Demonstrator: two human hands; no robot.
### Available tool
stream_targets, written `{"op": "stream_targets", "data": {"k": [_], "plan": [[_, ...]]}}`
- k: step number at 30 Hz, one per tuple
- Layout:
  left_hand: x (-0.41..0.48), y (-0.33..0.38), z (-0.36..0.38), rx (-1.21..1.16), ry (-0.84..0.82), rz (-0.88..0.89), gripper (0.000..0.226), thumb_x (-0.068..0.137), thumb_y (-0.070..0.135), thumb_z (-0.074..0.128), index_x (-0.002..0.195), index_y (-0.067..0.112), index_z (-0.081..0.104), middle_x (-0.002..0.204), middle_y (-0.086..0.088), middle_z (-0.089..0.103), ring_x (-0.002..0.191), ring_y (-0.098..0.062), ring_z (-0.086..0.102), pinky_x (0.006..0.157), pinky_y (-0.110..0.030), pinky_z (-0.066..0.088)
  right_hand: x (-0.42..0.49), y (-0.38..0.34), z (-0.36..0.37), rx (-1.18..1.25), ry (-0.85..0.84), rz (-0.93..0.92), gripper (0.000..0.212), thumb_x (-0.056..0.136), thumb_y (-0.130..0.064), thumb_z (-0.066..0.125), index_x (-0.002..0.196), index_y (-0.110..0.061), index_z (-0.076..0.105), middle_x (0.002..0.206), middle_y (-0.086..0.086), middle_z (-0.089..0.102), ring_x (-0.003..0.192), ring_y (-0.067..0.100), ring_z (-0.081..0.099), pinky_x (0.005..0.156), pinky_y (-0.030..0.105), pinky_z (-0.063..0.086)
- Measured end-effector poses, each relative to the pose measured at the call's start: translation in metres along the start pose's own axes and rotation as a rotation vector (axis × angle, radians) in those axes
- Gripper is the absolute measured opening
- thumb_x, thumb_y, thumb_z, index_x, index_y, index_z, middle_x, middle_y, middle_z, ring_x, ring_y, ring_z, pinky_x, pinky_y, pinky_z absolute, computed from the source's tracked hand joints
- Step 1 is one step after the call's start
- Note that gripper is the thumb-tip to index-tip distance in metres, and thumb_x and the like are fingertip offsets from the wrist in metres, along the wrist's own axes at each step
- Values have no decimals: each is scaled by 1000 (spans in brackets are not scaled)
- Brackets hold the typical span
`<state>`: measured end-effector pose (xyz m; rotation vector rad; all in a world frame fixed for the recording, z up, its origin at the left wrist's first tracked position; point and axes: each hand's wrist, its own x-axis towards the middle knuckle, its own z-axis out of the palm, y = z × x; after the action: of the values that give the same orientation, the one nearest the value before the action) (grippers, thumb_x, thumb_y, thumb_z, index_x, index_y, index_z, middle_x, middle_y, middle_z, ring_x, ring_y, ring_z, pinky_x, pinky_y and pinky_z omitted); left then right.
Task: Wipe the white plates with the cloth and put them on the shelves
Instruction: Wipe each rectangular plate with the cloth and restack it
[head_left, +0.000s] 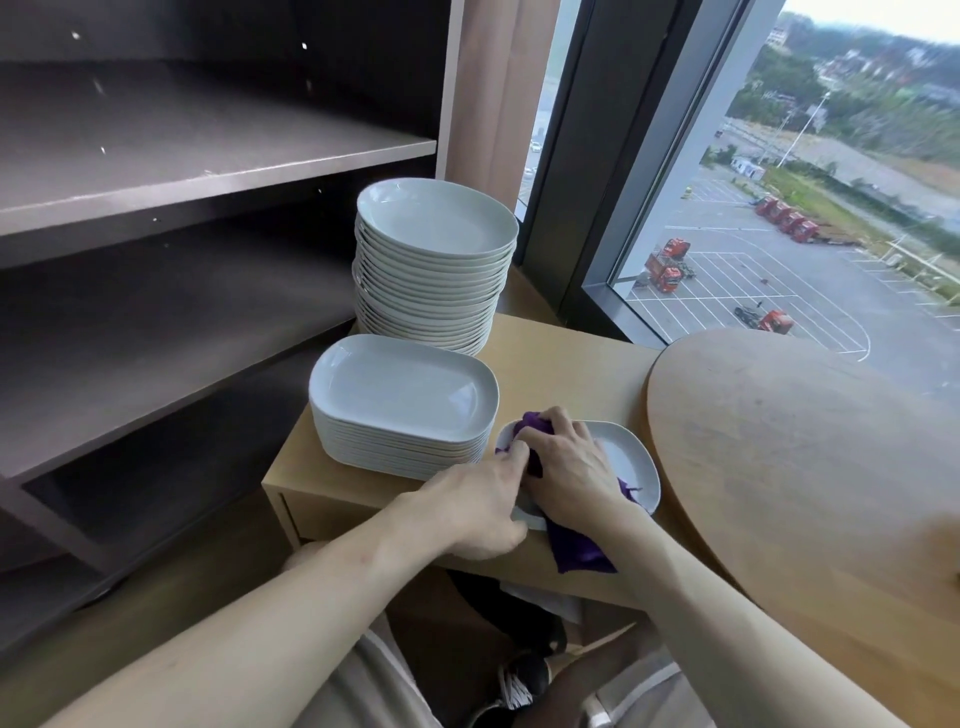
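White plates are meant for the dark shelves that fill the left and upper left of the frame; no plate is seen on the boards in view. At centre frame a low stack of oblong ones is set on a pale wooden cabinet, with a tall stack of rounder ones just behind it. Just right of the low stack a single plate lies flat on the cabinet top, its long axis running from upper left to lower right. Its near left rim is gripped by the left hand; a bunched purple cloth is clamped under the curled fingers of the right hand and pressed onto the plate, one end hanging off the near edge. The two hands are held close together, almost touching, over the plate's left half; the plate is thus directly beneath them. The wiping step is judged to be in hand. The shelves lie to the left of both hands, the left hand being the nearer, so a leftward carry past the stacks would be called for. A round table is seen at lower right, a window above it.
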<state>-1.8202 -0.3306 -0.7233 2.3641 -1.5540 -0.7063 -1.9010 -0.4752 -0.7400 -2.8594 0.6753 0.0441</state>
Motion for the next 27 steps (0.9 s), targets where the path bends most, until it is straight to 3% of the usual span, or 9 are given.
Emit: {"op": "stream_targets", "data": {"k": [3,7,11,14,18,22,27], "plan": [[0,1,1,-17,117,3,66,95,45,61,142,21,21,138,-3,35,113,-36,60,84,-44,47,-8,-2,2,9,7,26,34,92,-38,59,126,-42,56,132,-3,40,119,27,44,94,43,43],[2,3,12,14,99,-15,85,91,53,64,148,24,8,137,-5,53,109,-36,64,79,-40,45,-20,-3,4,60,6,49,40,91,-46,60,131,-45,53,137,-5,39,125,26,40,94,43,43],[5,1,12,49,67,-71,111,87,59,68,160,27,-9,135,-6,60,115,-33,63,88,-41,47,-26,-4,1,50,-30,50,32,89,-48,65,119,-41,58,136,-6,39,124,25,41,96,43,42],[6,3,14,71,76,-82,99,88,57,69,157,31,3,129,-3,63,117,-32,63,87,-40,47,-34,1,0,3,-64,13,31,88,-44,67,116,-40,56,131,-5,40,116,25,44,93,43,43],[5,4,17,83,44,-67,96,93,57,64,161,38,-1,152,0,48,129,-29,55,98,-43,46,-49,17,-2,-35,-77,9,25,91,-53,63,110,-38,55,126,-5,41,109,25,45,88,42,42],[6,4,15,179,-33,-53,60,98,60,54,148,29,43,171,5,12,145,-26,39,109,-42,40,-54,37,-12,-89,-94,84,25,91,-51,62,110,-37,56,126,-5,42,115,26,46,89,41,40],[11,1,15,211,-52,-25,66,99,60,52,153,25,41,172,1,8,153,-22,26,119,-45,33,-48,67,-28,-256,-110,241,21,89,-36,65,107,-31,56,121,2,43,109,30,47,83,41,37]]}}
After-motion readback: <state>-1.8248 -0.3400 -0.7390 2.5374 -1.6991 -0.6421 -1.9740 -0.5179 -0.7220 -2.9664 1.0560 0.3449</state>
